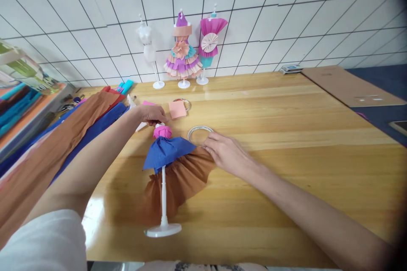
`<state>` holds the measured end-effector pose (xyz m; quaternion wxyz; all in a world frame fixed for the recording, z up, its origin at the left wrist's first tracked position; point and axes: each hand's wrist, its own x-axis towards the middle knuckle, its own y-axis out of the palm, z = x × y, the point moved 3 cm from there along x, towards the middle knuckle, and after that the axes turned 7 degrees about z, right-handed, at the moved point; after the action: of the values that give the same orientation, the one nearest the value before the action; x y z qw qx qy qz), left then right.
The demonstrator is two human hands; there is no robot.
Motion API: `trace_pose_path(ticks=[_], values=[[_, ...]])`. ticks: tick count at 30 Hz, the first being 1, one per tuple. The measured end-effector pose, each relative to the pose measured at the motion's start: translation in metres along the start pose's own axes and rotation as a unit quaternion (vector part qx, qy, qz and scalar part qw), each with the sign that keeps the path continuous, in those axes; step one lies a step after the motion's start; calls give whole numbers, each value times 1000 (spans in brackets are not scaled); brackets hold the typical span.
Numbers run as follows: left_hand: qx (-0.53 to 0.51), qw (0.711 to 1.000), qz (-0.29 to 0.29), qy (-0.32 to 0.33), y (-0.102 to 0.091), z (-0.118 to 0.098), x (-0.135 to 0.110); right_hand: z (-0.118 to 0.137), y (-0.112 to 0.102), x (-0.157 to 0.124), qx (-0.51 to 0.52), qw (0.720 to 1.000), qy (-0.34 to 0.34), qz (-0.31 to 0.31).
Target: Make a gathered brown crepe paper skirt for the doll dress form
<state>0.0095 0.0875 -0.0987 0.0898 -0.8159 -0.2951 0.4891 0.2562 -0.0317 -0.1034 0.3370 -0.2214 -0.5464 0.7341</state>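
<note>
- A small mannequin [163, 182] in paper clothes is at the desk [305, 127], foot toward the wearer; whether it stands or leans back is hard to tell.
- It has a pink top [162, 131] and a blue skirt [168, 150]. Gathered brown paper [187, 173] fans out behind its pole and to its right.
- The left hand [152, 114] appears to have its grip closed on the mannequin's top, fingers bent.
- The right hand [225, 150], to the mannequin's right, seems to pinch the brown paper's outer edge; the thumb is mostly hidden.
- The step looks like spreading this paper. Done well, the left grip would steady the mannequin without twisting, while the right draws the edge out gently, so folds open evenly and nothing tears or drags the blue skirt.
- A tape roll [199, 127], beyond the mannequin to its right, is close enough to snag the fingertips.
- The left arm reaches past the mannequin's left side, hand turned inward; the right forearm slants in from its right, back of the hand upward.
</note>
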Motion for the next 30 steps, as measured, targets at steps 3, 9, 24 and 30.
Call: trace_pose_path(ticks=[3, 9, 24, 30], values=[[-17, 1000, -2, 17, 1, 2, -1, -6, -1, -6, -7, 1000, 15, -22], [-23, 999, -4, 25, 3, 5, 3, -11, 2, -16, -30, 997, 52, -53], [49, 980, -155, 114, 10, -11, -3, -5, -1, -21, -6, 995, 45, -87], [159, 928, -309, 131, 20, -29, -22, -3, -5, -21, -11, 992, 19, -121]])
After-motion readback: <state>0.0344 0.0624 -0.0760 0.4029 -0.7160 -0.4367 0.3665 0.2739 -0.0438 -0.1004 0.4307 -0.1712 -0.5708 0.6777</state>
